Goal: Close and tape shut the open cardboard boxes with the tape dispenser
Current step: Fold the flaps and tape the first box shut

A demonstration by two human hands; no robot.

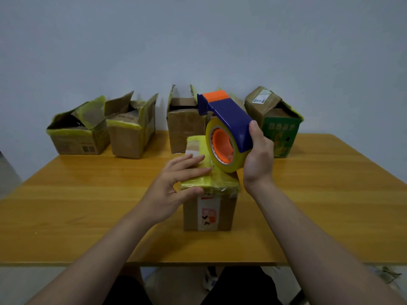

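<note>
**Holding the tape dispenser on a closed box**

A closed cardboard box (209,213) stands at the middle of the wooden tabletop (88,205). Its top is wrapped in yellow tape, and a white label (208,213) with pink print runs down its near side. The left hand (174,186) lies flat on the left part of that top. Its fingers (189,160) are straight, slightly apart and pointing right, and the thumb touches the near left edge of the top.

The right hand (258,159) grips the tape dispenser (229,119) from the right, fingers clamped round its blue body and the thumb lying up the back of the housing. The dispenser is tilted, with its orange tip up and toward the far side. Its yellow tape roll (220,148), on an orange core, meets the right part of the box top. Whether it presses on the top or sits just above it cannot be told.

Four open boxes stand in a row along the far edge of the tabletop, against a pale wall (198,40). The leftmost box (77,139) and the second box (130,137) are close together, their raised flaps edged with yellow tape. The third box (186,128) is behind the dispenser, flaps upright. The green-fronted box (284,128) is on the right, partly hidden by the right hand.
</note>
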